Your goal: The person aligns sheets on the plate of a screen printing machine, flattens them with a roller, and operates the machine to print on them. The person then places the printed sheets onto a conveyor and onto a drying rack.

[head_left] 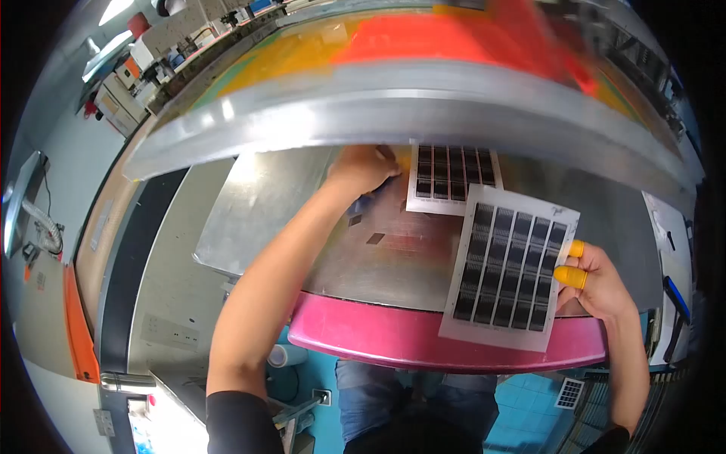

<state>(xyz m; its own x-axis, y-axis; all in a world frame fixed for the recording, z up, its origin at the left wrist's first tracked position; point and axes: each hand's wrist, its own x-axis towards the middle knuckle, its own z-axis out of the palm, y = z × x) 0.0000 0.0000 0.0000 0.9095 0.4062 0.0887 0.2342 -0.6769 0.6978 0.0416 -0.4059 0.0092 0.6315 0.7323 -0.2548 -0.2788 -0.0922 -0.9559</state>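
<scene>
My right hand point(597, 281), with yellow finger cots on two fingers, grips the right edge of a white sheet point(495, 333) printed with rows of dark blocks. The sheet is held tilted over the front of the metal table. A second printed sheet point(435, 205) lies on the metal surface, its far part hidden under a raised frame. My left hand point(367, 168) reaches beneath that frame, left of the second sheet. Its fingers are curled and partly hidden; something dark blue point(368, 203) shows under it, but what it is remains unclear.
Above the hands spans a blurred metal-edged screen frame point(408, 113) with red ink point(439, 38) on it. A pink padded edge point(363, 329) runs along the front of the metal table point(348, 265). At the right lies a blue-handled tool point(677, 299).
</scene>
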